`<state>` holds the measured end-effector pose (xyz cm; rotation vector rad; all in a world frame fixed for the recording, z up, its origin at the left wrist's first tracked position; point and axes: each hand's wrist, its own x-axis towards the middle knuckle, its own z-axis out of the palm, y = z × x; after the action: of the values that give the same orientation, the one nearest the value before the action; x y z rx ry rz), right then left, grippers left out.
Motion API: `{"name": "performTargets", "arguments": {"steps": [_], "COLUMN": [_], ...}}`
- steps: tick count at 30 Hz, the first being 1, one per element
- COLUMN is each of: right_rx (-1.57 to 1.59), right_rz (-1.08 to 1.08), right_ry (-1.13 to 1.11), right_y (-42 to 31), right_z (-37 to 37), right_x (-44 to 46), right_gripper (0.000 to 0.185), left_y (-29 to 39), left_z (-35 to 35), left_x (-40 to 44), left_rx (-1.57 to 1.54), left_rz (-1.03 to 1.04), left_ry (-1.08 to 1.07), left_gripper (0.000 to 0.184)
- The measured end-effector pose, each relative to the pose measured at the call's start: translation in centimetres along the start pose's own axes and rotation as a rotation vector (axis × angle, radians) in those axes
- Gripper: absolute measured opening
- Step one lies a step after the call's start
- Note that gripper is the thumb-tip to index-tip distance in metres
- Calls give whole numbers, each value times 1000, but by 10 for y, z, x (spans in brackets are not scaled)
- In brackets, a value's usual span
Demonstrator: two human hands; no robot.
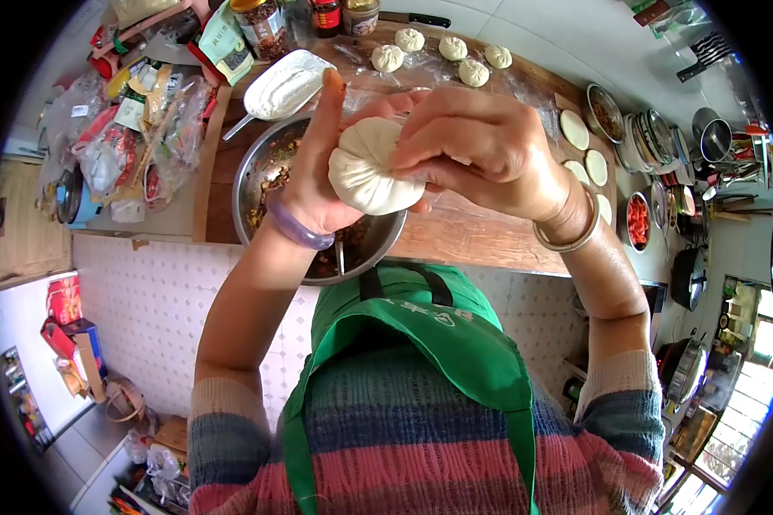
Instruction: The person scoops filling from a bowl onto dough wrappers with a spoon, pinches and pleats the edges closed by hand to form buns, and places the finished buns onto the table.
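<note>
A pleated dough bun [368,172] rests in my left hand [318,163], its thumb raised and its other fingers partly hidden behind the dough. My right hand [481,146] pinches the bun's right edge between thumb and fingers. Below them is a metal bowl [251,184] of chopped filling [275,180] with a spoon handle [340,257] in it. Several pleated buns [453,48] sit at the back of the wooden board [472,236]. Flat dough rounds [575,130] lie at its right side.
A flour scoop [285,86] lies left of my hands, with jars [262,30] behind it. At the back is a knife [416,19]. To the right stand a small metal bowl [605,113], stacked plates [636,142] and a bowl of red pieces [637,221]. Plastic bags [103,154] crowd the left.
</note>
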<state>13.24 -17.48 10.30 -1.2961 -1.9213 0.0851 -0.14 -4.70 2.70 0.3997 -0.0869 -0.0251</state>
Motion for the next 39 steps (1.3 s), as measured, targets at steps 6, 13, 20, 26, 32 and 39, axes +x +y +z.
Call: {"name": "performTargets", "arguments": {"steps": [6, 13, 20, 26, 32, 39], "right_rx": [-159, -158, 305, 1100, -123, -687], "right_rz": [-256, 98, 803, 1356, 1335, 966], "right_ry": [-173, -99, 296, 763, 651, 446], "right_y": [10, 10, 48, 109, 238, 320], "right_z": [-14, -11, 9, -17, -82, -72], "right_x": [-11, -76, -167, -236, -309, -344], "right_gripper": [25, 54, 51, 51, 55, 46], "left_y": [-17, -59, -117, -140, -139, -144], "left_z": [-9, -9, -31, -39, -52, -59], "left_x": [16, 46, 99, 145, 165, 195], "left_rx": [-232, -222, -205, 35, -23, -49], "left_rz": [-159, -12, -74, -177, -117, -90], "left_ry": [-125, 191, 578, 623, 724, 738], "left_gripper": [94, 86, 74, 82, 72, 67]}}
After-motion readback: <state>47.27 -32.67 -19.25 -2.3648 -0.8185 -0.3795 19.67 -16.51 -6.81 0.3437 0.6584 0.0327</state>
